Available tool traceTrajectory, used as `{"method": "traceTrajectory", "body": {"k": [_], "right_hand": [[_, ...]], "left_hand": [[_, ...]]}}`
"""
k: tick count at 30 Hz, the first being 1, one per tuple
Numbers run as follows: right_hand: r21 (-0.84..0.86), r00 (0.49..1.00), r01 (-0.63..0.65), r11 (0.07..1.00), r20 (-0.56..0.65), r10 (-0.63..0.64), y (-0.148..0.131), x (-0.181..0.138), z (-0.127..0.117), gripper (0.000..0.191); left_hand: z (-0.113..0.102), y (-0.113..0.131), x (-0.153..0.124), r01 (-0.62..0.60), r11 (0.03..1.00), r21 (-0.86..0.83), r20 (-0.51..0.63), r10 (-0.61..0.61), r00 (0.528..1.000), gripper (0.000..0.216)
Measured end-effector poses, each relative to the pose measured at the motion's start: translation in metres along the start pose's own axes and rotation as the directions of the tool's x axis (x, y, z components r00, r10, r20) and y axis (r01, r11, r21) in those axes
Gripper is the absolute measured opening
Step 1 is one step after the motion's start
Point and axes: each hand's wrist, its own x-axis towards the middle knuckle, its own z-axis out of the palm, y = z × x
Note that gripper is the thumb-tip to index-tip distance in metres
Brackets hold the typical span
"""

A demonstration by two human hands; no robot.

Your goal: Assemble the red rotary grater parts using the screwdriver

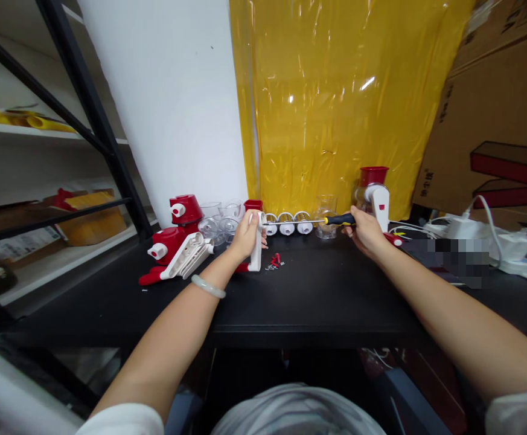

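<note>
My left hand [245, 237] is closed round a white plastic part [256, 249] that stands upright on the black table [317, 296]. My right hand [366, 231] grips the black and yellow handle of a screwdriver [311, 222]. The screwdriver's long metal shaft runs level to the left, and its tip meets the top of the white part. A few small screws and a red bit [273, 262] lie on the table just right of the white part.
Red and white appliance pieces [177, 248] lie left of my left hand. Clear cups [220, 219] and white rings [287, 223] line the back. An assembled red and white unit [375, 192] stands behind my right hand. Power strip and cables [475, 232] lie at right.
</note>
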Motion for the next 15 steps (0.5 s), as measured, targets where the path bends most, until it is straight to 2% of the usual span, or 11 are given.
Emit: {"method": "traceTrajectory", "body": {"k": [15], "right_hand": [[0.055,0.998,0.065,0.996,-0.016,-0.064,-0.0033,0.0012,0.0033,0.036]], "left_hand": [[-0.0017,0.0001,-0.0007,0.007,0.999,0.048,-0.017,-0.006,1.000,0.048]]}}
